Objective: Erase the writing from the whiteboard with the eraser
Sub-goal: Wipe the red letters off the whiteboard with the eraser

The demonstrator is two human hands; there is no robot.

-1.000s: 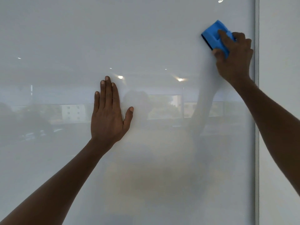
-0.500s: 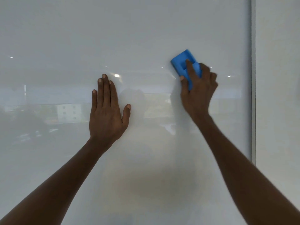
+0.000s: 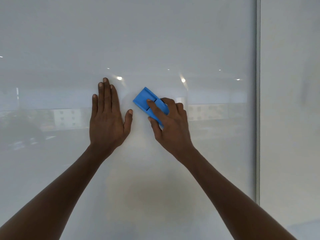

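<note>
Whiteboard [image 3: 155, 40]: glossy, reflecting ceiling lights above both hands.
Left hand [image 3: 108, 122]: flat, fingers spread, pressing board.
Right hand [image 3: 170, 127]: gripping blue eraser [image 3: 144, 99], just beside left thumb.

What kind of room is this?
Probably an office or meeting room. There is a big glossy whiteboard on the wall, a blue eraser in the right hand, and ceiling lights and windows reflect in the board.
</note>
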